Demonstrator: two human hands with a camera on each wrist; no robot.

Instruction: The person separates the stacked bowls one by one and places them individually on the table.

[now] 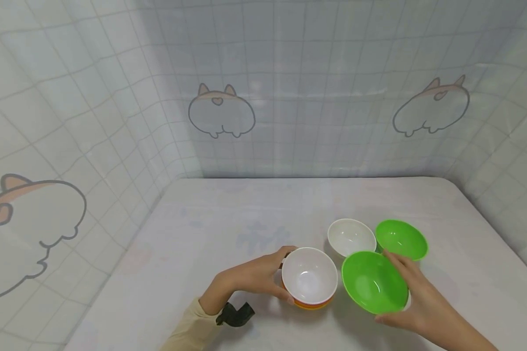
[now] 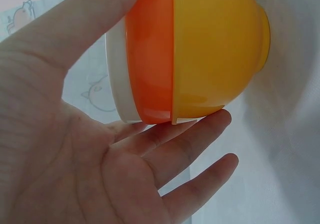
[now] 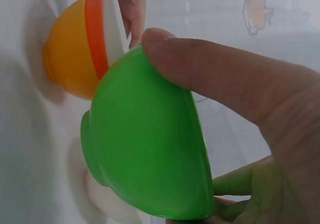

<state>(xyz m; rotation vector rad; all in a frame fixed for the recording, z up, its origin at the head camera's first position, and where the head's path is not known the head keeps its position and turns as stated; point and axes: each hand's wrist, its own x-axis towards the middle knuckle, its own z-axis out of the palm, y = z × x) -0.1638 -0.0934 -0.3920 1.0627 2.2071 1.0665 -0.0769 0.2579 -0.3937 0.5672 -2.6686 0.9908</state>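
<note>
My left hand (image 1: 261, 277) grips a stack of nested bowls from its left side, thumb and fingers on opposite sides. On top is a white bowl (image 1: 309, 275); the left wrist view shows an orange bowl (image 2: 152, 59) under it and a yellow bowl (image 2: 215, 54) outermost. Whether the stack touches the table cannot be told. My right hand (image 1: 417, 300) holds a green bowl (image 1: 373, 282) by its rim, thumb on the near side and fingers on the far side. That bowl is slightly tilted, just right of the stack, above the table.
Behind the held bowls stand another white bowl (image 1: 351, 236) and a second green bowl (image 1: 401, 239), side by side on the white table (image 1: 193, 219). A dark strap-like piece (image 1: 235, 314) shows at the left wrist. Grid-patterned curtains (image 1: 290, 97) enclose the table's back and sides.
</note>
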